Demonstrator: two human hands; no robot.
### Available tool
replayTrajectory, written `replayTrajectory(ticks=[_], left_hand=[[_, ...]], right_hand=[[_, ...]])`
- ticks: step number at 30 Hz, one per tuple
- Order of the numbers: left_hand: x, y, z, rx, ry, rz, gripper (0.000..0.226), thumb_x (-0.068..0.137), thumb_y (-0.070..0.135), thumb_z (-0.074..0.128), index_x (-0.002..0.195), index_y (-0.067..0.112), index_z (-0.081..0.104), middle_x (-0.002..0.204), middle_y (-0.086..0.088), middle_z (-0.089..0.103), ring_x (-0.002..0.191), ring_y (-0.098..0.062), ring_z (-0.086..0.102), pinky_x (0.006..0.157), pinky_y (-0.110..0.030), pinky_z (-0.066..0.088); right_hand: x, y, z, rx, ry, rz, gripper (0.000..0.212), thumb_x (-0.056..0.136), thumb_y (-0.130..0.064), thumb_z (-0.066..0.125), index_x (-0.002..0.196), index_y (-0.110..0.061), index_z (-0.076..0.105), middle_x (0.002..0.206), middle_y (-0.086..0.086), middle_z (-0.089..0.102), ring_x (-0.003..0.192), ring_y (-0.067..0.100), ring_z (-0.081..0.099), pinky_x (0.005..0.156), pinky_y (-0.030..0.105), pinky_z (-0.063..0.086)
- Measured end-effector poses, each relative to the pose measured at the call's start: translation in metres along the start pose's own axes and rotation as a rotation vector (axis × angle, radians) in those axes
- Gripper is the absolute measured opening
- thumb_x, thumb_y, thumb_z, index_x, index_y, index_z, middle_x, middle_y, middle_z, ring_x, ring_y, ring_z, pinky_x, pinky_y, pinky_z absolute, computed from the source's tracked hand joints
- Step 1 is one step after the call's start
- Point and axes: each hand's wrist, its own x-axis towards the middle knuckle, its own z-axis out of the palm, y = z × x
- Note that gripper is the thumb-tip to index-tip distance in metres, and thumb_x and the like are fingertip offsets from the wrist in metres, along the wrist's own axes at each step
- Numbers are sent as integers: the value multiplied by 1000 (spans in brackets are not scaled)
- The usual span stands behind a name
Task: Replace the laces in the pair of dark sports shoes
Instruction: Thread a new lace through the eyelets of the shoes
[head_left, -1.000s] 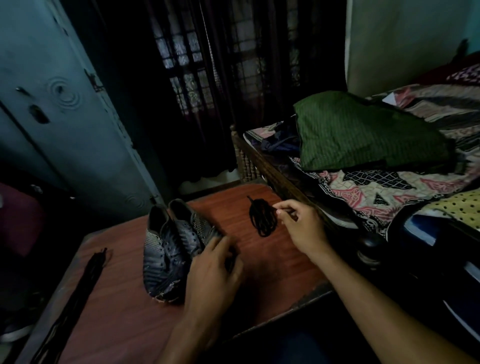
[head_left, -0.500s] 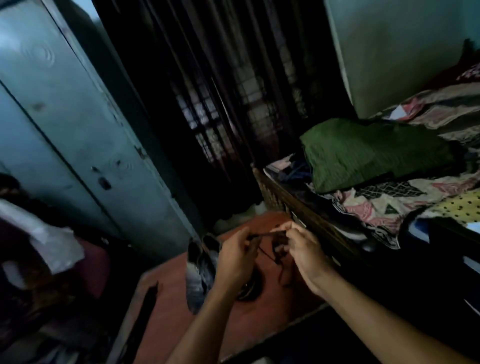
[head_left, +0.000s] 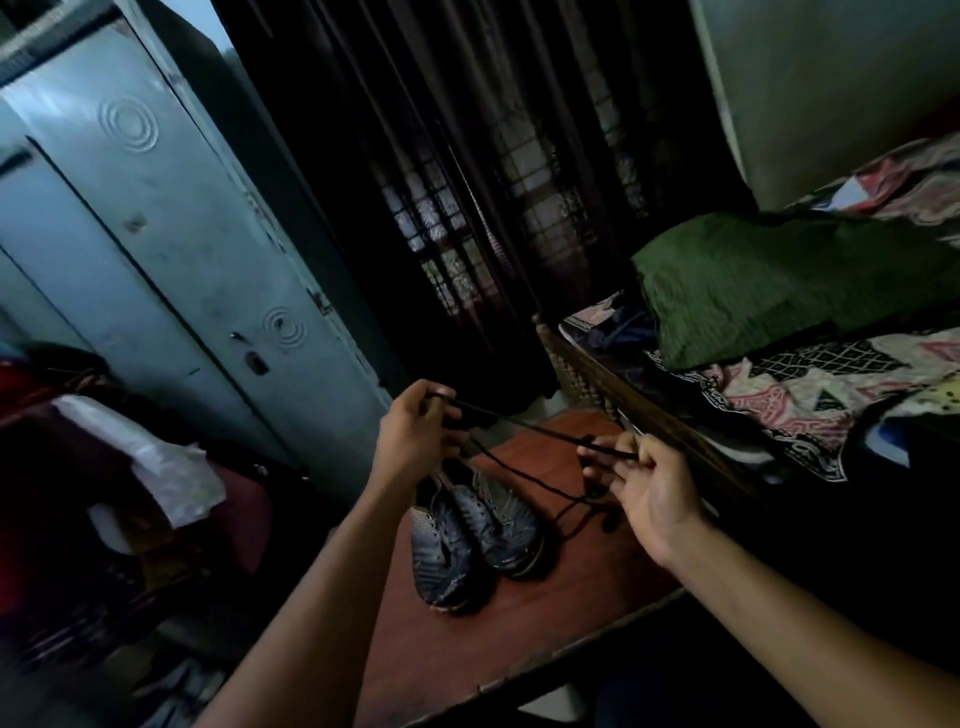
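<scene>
Two dark sports shoes (head_left: 470, 535) lie side by side on a reddish-brown table (head_left: 519, 629), toes toward me. Above them I hold a black lace (head_left: 535, 430) stretched between both hands. My left hand (head_left: 415, 436) grips one part of it with curled fingers, raised over the shoes' heels. My right hand (head_left: 641, 480) pinches the other part, palm toward me, to the right of the shoes. Loose loops of the lace hang down from my right hand toward the table.
A bed (head_left: 810, 395) with a patterned sheet and a green cloth (head_left: 779, 280) stands right of the table. A grey metal cupboard (head_left: 156, 249) is at the left, with heaped clothes (head_left: 135, 467) below it. Dark curtains (head_left: 467, 208) hang behind.
My left hand left the shoes and took hold of the lace. Both hands lifted it off the table and pulled the bundle apart. The camera tilted up and left.
</scene>
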Motion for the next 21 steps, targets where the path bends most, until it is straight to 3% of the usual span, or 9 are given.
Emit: replayTrajectory(ticks=[3,5,7,10,13,16,18,20,21], left_hand=[[-3,8,-7,-186,51,-43,33,109,43,43,107,16,62,106,-14,69,86,-26,74,56,-32,57],[-5,15,-11,-299,70,-89,47,105,57,42,111,15,63,104,-10,69,88,-25,74,60,-36,60],[-8,22,-11,-306,41,-101,54,103,61,40,113,14,64,107,-11,72,88,-25,73,67,-41,61],[-12,31,2,-265,-54,-55,56,106,57,38,106,10,68,89,-13,73,78,-27,71,73,-41,57],[-15,37,20,-86,-107,52,55,106,56,41,85,14,70,56,4,49,52,-17,52,61,-36,46],[-18,43,32,280,-136,241,49,106,52,46,81,17,70,46,13,45,44,-7,40,50,-29,31],[-23,50,37,422,-215,390,46,106,50,47,85,16,70,54,12,56,47,-5,45,50,-29,34],[-25,54,39,565,-252,544,44,104,55,49,84,19,66,69,6,64,58,-9,56,54,-36,43],[-25,57,38,636,-247,592,42,102,58,50,83,22,64,72,5,64,63,-10,59,56,-36,46]], right_hand=[[11,10,-20,-367,3,-81,33,93,-16,42,66,-2,56,86,13,69,89,29,66,79,41,48],[13,15,-35,-818,-53,-157,44,81,-38,52,71,4,61,69,3,58,71,16,55,66,33,36],[13,24,-47,-997,-78,-152,45,83,-40,54,72,4,57,60,-3,42,60,10,42,59,32,25],[11,31,-43,-993,-120,-152,23,99,-29,53,89,-19,71,83,-4,66,83,21,63,70,33,45],[9,37,-31,-945,-243,-155,26,104,-12,47,119,-17,67,119,3,67,116,43,55,97,44,48],[1,40,-23,-919,-345,-176,28,100,-25,47,107,-44,67,111,-20,68,109,7,61,91,27,45],[0,43,-22,-947,-383,-159,27,97,-26,45,92,-46,63,109,-22,68,104,-8,59,87,20,43],[-2,46,-24,-1048,-416,-111,27,102,-19,43,88,-37,58,107,-13,68,100,-9,60,83,20,41],[-1,48,-27,-1098,-433,-90,24,101,-21,43,87,-36,56,101,-5,69,93,1,64,81,24,41]])
